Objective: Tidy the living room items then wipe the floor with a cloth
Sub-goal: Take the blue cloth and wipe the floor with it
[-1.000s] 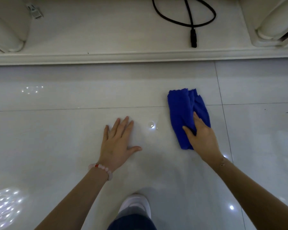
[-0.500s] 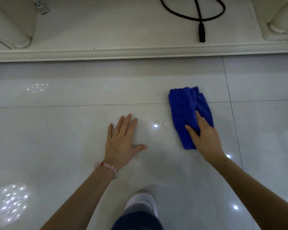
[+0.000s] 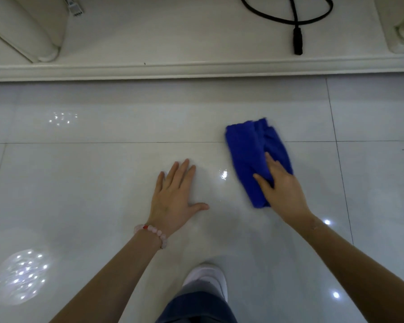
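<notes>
the right hand (image 3: pixel 282 192) presses the blue cloth (image 3: pixel 250 145) on the tiled floor (image 3: pixel 103 183), fingers straight on top, grip not clamped round it. the left hand (image 3: pixel 173 197) lies spread on the floor, left of the cloth and apart from it, holding nothing. a black cable (image 3: pixel 296 26) lies on the ledge (image 3: pixel 173 43) beyond.

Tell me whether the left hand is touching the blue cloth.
No, the left hand lies flat on the floor tile, apart from the blue cloth under the right hand.
</notes>
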`<move>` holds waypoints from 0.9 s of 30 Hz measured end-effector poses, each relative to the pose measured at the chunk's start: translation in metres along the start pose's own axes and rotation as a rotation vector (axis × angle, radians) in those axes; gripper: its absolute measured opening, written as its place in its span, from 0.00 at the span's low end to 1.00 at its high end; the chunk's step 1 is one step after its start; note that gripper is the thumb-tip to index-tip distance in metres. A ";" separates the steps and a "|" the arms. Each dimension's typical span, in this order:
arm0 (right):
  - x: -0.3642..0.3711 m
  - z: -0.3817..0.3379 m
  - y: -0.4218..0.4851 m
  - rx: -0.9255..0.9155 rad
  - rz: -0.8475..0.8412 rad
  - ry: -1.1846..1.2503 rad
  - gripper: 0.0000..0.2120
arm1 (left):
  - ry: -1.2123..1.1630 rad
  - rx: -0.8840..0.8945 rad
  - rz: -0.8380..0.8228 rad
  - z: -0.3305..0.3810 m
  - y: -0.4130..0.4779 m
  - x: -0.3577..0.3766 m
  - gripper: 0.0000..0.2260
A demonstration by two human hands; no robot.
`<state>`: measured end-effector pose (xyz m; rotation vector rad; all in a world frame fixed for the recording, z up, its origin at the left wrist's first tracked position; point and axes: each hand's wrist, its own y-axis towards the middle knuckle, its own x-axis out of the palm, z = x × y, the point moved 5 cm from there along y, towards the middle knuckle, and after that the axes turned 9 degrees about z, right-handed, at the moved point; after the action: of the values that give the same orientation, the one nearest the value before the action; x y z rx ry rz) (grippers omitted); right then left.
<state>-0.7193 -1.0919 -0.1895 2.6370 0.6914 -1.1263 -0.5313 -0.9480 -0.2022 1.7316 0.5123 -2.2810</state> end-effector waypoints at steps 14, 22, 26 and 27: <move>0.047 -0.045 -0.011 -0.098 -0.099 0.081 0.20 | -0.024 -0.135 -0.055 -0.008 -0.003 0.002 0.53; -0.032 0.027 -0.023 0.198 0.073 -0.030 0.22 | 0.009 -0.067 -0.028 -0.005 -0.003 0.001 0.49; -0.015 0.017 0.006 0.251 0.182 -0.010 0.22 | 0.007 -0.051 -0.021 -0.004 -0.003 0.000 0.46; -0.002 0.008 0.010 0.245 0.174 -0.015 0.23 | 0.008 -0.051 -0.015 -0.004 -0.003 0.000 0.46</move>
<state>-0.7207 -1.1043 -0.1937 2.8188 0.3301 -1.2484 -0.5287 -0.9431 -0.2026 1.7197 0.5821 -2.2515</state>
